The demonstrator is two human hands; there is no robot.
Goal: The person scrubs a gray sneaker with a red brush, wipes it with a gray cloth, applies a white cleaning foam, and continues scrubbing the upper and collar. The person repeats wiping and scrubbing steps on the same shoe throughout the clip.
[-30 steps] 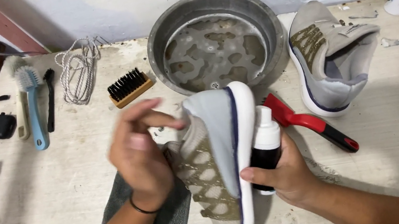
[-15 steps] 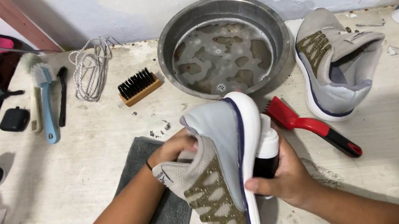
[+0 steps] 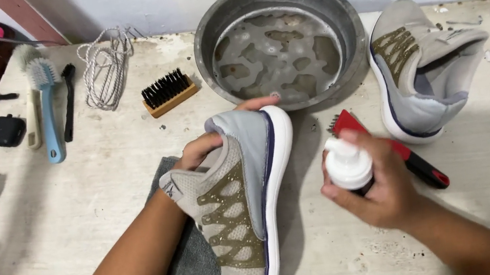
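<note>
the left hand [image 3: 206,147] is gripping a grey shoe [image 3: 241,208] near its heel end, fingers curling over the top edge and thumb pressing the fabric side, so its grip is closing on the shoe and tilting it on edge with the white sole facing right. the shoe is resting partly on a dark grey cloth [image 3: 191,268] lying on the counter [image 3: 71,215], just in front of a metal basin [image 3: 281,40] holding shallow soapy water. the shoe is looking light and soft in the upper, with mesh that is likely giving under the fingers, while the sole is looking stiffer and a firmer place to take hold; if damp it may be slipping a little. the right hand [image 3: 377,184] is wrapping round a small dark bottle with a white pump top [image 3: 348,163], its grip closing fully on it, just to the right of the sole and not touching the shoe. behind that hand a red-handled brush [image 3: 421,167] is lying on the counter, and a second grey shoe [image 3: 421,69] is sitting upright further right, near the basin. a wooden brush with black bristles [image 3: 167,93], white laces [image 3: 105,68] and a blue-handled brush [image 3: 47,108] are lying well apart to the left.
</note>
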